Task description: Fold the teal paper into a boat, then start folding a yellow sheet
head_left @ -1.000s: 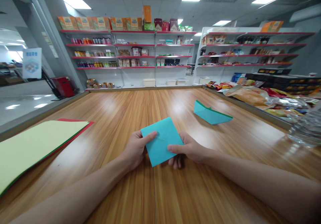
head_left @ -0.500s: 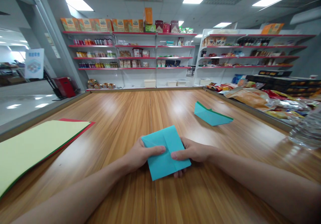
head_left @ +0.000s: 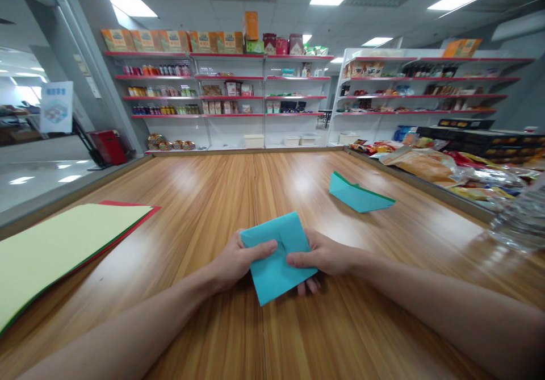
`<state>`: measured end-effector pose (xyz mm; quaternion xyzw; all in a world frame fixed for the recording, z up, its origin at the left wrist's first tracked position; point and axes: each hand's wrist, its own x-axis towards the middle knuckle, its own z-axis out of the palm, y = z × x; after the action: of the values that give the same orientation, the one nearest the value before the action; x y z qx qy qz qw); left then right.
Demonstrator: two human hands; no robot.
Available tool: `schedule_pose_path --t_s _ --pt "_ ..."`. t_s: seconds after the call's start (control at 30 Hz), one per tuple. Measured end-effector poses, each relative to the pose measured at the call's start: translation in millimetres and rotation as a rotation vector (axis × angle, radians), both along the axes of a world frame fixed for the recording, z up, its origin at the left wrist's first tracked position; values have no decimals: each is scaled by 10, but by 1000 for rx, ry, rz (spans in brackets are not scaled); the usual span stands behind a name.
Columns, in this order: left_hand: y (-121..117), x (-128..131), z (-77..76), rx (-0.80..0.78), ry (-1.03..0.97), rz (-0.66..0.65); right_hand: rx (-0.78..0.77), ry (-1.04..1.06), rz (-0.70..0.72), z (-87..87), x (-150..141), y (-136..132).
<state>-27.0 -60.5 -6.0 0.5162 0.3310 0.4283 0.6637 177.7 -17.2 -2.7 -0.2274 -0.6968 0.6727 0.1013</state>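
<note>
A folded piece of blue paper [head_left: 279,275], roughly square and creased, is held between both hands over the wooden table [head_left: 204,334]. My left hand [head_left: 238,261] grips its left edge, thumb on top and the other fingers hidden beneath. From the right side, my right hand [head_left: 321,255] pinches the paper with its thumb on the upper face; some of its fingertips show below the lower right edge. Farther back on the right lies a folded blue paper boat shape [head_left: 360,196] with a green edge, touched by neither hand.
Yellow, green and red paper sheets [head_left: 76,238] lie stacked on the left. A clear plastic bottle [head_left: 517,226] stands at the right edge. Packaged snacks [head_left: 430,167] lie beyond the table's right rim, and stocked shelves [head_left: 225,96] stand behind.
My right hand has shifted slightly left, and the paper's right side has drawn in, with its surface bending near the thumbs. My left hand has hardly moved.
</note>
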Motion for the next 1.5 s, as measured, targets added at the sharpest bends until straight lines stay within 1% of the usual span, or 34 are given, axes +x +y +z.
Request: schedule_pose_path --t_s 0.03,0.07,0.17,0.2,0.27,0.43,0.5,0.53,0.63,0.7,0.73,0.8,0.9,0.97,1.1,1.13,1.2,1.27,1.37,1.4,1.5 --pt "6 9 -1 -2 -1 30 11 -2 -12 3 -8 -2" --pt "14 20 -6 3 4 87 24 -3 -34 7 -17 -4" --pt "50 54 -42 31 10 314 70 -15 -110 15 -39 -14" --pt "64 63 -56 34 -1 363 84 -25 -123 17 -42 -17" --pt "85 71 -81 20 -36 402 102 -47 -124 20 -42 -21" --pt "102 62 -83 -30 -80 429 93 -63 -93 28 -41 -29" --pt "98 62 -64 -25 -87 422 96 -53 -131 12 -56 -22" --pt "94 65 -52 -15 -77 397 103 -31 -180 -5 -66 -15" --pt "70 78 -17 40 41 234 123 78 -406 -68 -91 17" --pt "53 80 -6 57 122 147 150 116 -492 -97 -94 33" --pt "48 77 -6 56 137 126 165 116 -495 -101 -91 35" --pt "45 64 -17 48 125 117 177 94 -448 -91 -79 25" --pt "49 51 -41 53 114 121 150 51 -382 -61 -71 -10" --pt "45 61 -48 64 147 145 157 20 -388 -51 -79 -31" --pt "29 79 -39 98 284 261 205 -42 -447 -55 -99 -53" --pt "30 71 -36 105 299 264 198 -47 -436 -56 -99 -53" --pt "39 35 -32 104 277 214 154 -40 -416 -59 -90 -43" --pt "54 -8 -30 81 206 174 103 -2 -471 -67 -79 -22" --pt "61 -26 -22 89 102 227 91 109 -615 -94 -85 12" --pt "56 -14 -18 107 82 235 92 149 -643 -103 -97 15" --pt "35 55 -9 187 118 193 73 233 -623 -109 -152 -10"
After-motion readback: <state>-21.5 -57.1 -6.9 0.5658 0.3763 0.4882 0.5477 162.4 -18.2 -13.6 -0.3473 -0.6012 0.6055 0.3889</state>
